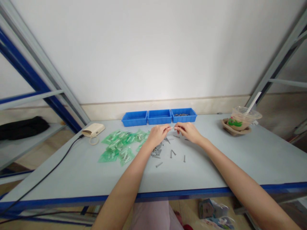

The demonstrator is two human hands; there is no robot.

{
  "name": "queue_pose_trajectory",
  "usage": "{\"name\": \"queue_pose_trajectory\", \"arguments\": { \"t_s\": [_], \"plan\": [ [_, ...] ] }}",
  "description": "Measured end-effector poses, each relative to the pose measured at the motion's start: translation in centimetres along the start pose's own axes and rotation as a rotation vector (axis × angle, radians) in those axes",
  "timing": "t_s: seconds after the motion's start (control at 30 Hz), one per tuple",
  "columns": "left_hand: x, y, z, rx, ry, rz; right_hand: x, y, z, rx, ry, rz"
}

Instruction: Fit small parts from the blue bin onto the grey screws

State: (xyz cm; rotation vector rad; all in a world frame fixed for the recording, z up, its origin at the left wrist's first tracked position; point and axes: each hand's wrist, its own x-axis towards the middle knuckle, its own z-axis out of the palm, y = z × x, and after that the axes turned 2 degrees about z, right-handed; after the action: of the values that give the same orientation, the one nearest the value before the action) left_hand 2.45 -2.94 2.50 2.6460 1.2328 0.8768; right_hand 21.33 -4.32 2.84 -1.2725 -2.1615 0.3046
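My left hand [157, 134] and my right hand [189, 131] meet above the middle of the table, fingertips pinched together. Between them is a small white piece [172, 128], too small to name surely; both hands seem to grip it. Loose grey screws [157, 150] lie in a pile beneath and beside my left hand, partly covered by it. Several more screws [173, 152] are scattered nearer to me and under my right hand. To the left of my left hand, green plastic bags [117, 143] hold small white and grey pieces.
Three blue bins [159, 117] stand in a row by the wall; the right one contains small metal pieces [181, 114]. A drink cup [241, 118] with a straw sits in a cardboard holder at right. On the left, a cream device [94, 128] has a black cable [59, 161].
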Motion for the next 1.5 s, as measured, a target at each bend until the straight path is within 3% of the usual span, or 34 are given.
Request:
{"name": "queue_pose_trajectory", "arguments": {
  "t_s": [0.17,1.5],
  "plan": [
    [0.09,-0.1,0.12,0.009,0.043,-0.003,-0.06,-0.19,-0.02,-0.001,-0.005,0.012],
    [0.08,-0.56,0.52,0.039,-0.012,-0.015,-0.03,0.09,0.12,-0.093,-0.024,0.011]
  ]
}}
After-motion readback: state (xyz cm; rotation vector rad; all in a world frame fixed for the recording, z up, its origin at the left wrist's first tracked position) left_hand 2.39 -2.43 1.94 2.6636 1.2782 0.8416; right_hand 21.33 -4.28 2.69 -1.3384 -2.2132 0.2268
